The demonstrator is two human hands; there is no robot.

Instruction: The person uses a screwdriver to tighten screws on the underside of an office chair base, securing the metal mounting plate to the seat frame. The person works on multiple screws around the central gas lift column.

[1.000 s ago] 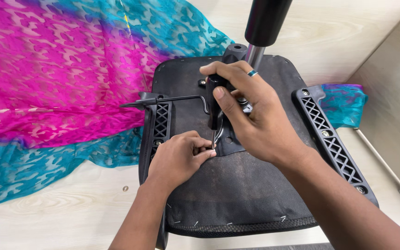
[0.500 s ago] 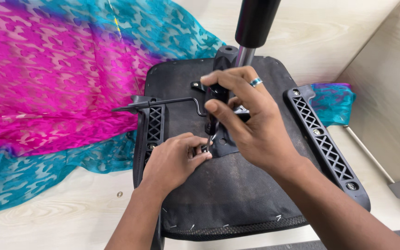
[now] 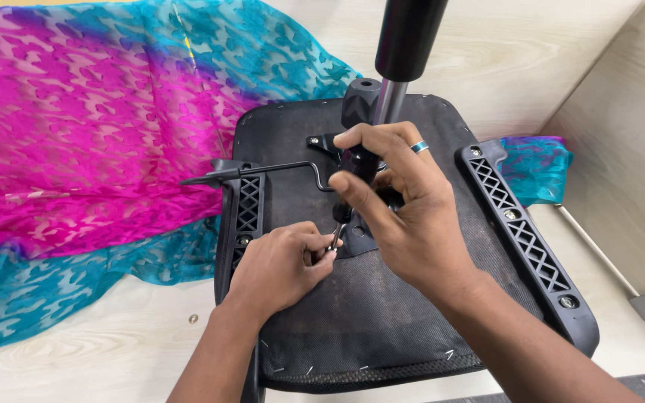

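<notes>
In the head view, an upturned chair seat (image 3: 382,328) lies on the pale wooden bench (image 3: 98,351), its metal post (image 3: 404,45) rising upward. The right hand (image 3: 397,209) is closed around a black screwdriver (image 3: 356,160), and the left hand (image 3: 281,265) pinches its shaft near the tip. A pink and blue cloth (image 3: 91,127) lies spread just beside the seat.

Pale wood-grain floor (image 3: 98,351) w/ pink & turquoise patterned cloth (image 3: 76,149) spread over it; light wood panel (image 3: 628,142) stands rt of cloth.
</notes>
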